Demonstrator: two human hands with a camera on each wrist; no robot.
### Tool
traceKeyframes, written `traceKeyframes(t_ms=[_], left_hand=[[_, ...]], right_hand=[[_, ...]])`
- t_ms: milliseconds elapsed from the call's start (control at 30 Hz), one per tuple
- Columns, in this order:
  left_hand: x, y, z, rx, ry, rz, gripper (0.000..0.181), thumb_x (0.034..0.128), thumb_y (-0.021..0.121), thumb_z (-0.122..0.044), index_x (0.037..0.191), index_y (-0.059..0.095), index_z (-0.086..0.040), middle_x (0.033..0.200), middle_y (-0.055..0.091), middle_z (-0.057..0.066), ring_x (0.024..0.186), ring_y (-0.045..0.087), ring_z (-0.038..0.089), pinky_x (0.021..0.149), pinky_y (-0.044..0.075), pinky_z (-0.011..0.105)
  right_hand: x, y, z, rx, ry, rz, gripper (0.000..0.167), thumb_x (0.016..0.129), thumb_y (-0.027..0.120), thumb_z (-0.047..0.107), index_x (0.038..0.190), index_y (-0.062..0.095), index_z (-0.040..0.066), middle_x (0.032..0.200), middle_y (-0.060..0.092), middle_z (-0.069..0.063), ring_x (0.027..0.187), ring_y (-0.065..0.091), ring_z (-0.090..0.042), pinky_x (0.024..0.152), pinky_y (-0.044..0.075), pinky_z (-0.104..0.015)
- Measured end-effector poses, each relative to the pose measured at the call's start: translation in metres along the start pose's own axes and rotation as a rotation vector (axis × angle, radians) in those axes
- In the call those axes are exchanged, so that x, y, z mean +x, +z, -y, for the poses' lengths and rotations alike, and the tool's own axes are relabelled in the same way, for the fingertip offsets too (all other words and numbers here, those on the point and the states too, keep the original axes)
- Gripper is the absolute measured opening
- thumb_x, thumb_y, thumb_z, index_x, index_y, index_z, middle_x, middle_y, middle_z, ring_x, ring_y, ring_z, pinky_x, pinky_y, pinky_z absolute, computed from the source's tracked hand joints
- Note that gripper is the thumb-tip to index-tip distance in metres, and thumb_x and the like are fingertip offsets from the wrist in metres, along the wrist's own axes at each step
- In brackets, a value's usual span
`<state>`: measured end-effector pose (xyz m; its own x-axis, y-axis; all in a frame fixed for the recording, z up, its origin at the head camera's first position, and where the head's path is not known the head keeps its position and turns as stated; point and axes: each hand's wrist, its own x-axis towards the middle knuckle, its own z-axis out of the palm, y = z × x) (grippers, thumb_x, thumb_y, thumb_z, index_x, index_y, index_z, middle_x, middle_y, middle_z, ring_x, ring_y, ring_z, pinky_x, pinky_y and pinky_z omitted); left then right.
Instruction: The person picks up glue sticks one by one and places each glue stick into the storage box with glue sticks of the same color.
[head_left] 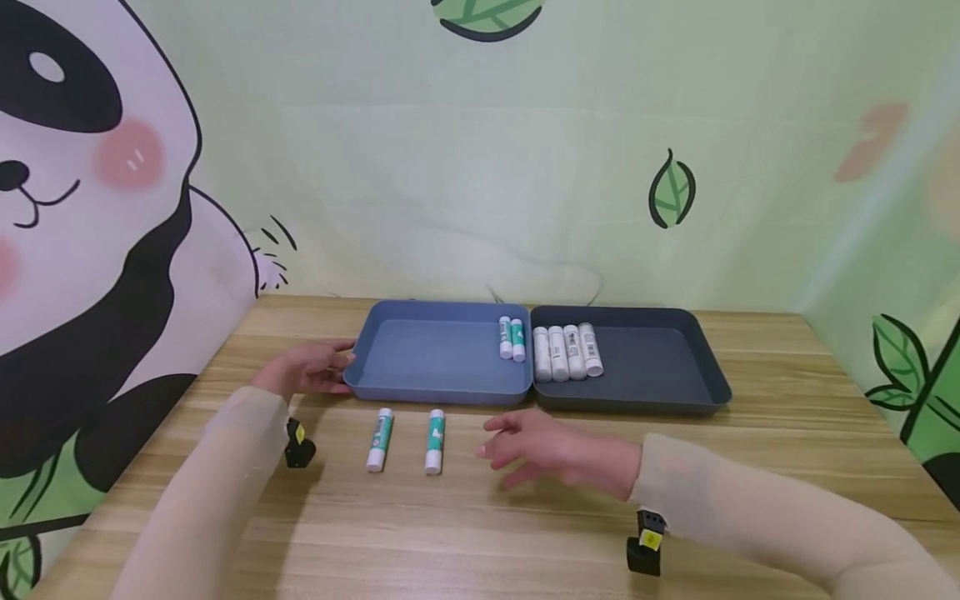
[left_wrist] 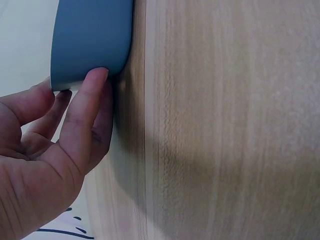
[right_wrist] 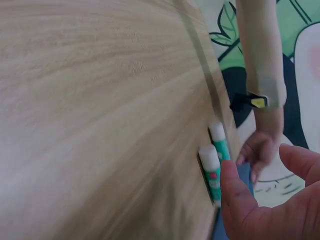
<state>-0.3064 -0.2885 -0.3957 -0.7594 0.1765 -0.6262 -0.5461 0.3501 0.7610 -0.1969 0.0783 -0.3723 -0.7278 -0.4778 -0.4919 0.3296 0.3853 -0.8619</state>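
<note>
My left hand (head_left: 318,367) touches the left end of the blue tray (head_left: 435,392); in the left wrist view its fingertips rest against the outer wall of that tray (left_wrist: 92,45). Two glue sticks with teal labels and white caps lie apart in front of the tray, a left glue stick (head_left: 380,440) and a right glue stick (head_left: 435,442). To the right of them my right hand (head_left: 536,446) hovers over the table with its fingers spread, holding nothing. In the right wrist view, the nearer glue stick (right_wrist: 210,167) shows beside its fingers.
Two more teal glue sticks (head_left: 512,338) lie at the right end of the blue tray. A dark grey tray (head_left: 652,358) adjoins it on the right, with several white tubes (head_left: 567,352) side by side at its left end. A printed backdrop (head_left: 480,167) stands behind the wooden table (head_left: 480,533).
</note>
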Motion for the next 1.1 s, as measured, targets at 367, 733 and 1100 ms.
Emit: traceKeyframes(t_ms=[367, 733, 1100], left_hand=[[0.002, 0.0, 0.004, -0.002, 0.011, 0.015, 0.068, 0.1107, 0.039, -0.014, 0.165, -0.002, -0.015, 0.148, 0.032, 0.023, 0.106, 0.055, 0.018, 0.089, 0.062, 0.026], [0.005, -0.001, 0.003, -0.01, 0.011, 0.02, 0.068, 0.1109, 0.039, -0.014, 0.165, -0.002, -0.015, 0.144, 0.036, 0.02, 0.106, 0.055, 0.017, 0.089, 0.062, 0.026], [0.004, 0.0, 0.002, -0.009, 0.004, 0.007, 0.067, 0.1111, 0.039, -0.016, 0.165, -0.001, -0.015, 0.153, 0.031, 0.021, 0.113, 0.052, 0.02, 0.092, 0.061, 0.028]], right_hand=[[0.039, 0.031, 0.003, 0.078, 0.047, -0.092, 0.067, 0.094, 0.072, 0.013, 0.152, 0.041, -0.004, 0.137, 0.059, -0.024, 0.12, 0.064, -0.032, 0.091, 0.063, -0.043], [0.065, 0.042, 0.013, 0.07, 0.09, -0.158, 0.073, 0.093, 0.074, 0.009, 0.154, 0.036, -0.006, 0.134, 0.06, -0.025, 0.118, 0.064, -0.031, 0.091, 0.063, -0.04], [0.076, 0.055, 0.013, 0.006, 0.099, -0.205, 0.078, 0.09, 0.076, 0.008, 0.153, 0.034, -0.011, 0.132, 0.059, -0.028, 0.115, 0.065, -0.031, 0.088, 0.064, -0.039]])
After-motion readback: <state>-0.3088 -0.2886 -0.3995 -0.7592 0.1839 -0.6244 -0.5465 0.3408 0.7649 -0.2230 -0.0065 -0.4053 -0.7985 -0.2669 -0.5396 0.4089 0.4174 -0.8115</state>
